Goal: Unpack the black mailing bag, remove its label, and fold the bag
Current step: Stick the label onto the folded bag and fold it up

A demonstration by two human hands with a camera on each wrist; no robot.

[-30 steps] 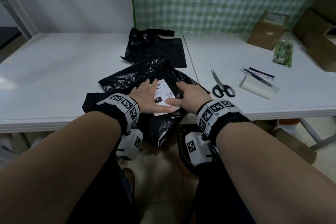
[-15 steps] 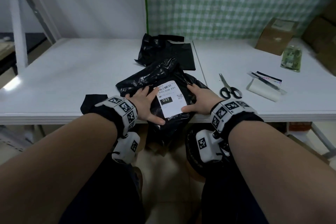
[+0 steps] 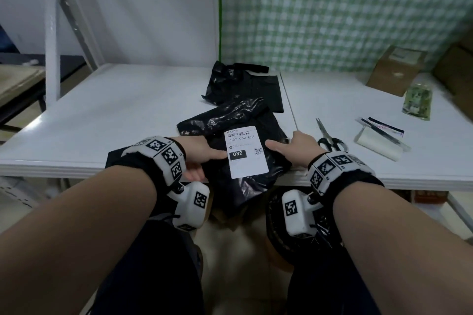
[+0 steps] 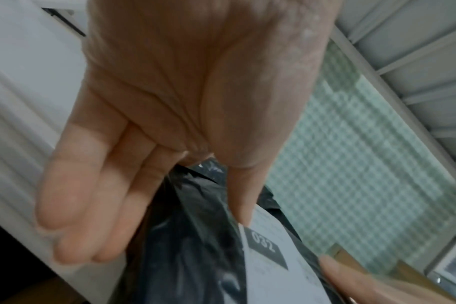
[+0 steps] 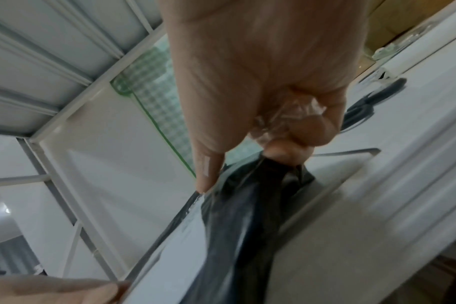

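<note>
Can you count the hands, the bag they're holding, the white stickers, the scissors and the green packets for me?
hands: 2, the left hand and the right hand
black mailing bag held by both: 1
white label stuck on that bag: 1
scissors: 1
green packet: 1
Total: 6

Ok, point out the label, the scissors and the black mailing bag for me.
label (image 3: 245,167), head view, blank white area under the 032 box.
scissors (image 3: 327,136), head view, where blades meet the black handles.
black mailing bag (image 3: 217,123), head view, crumpled plastic above the label.
</note>
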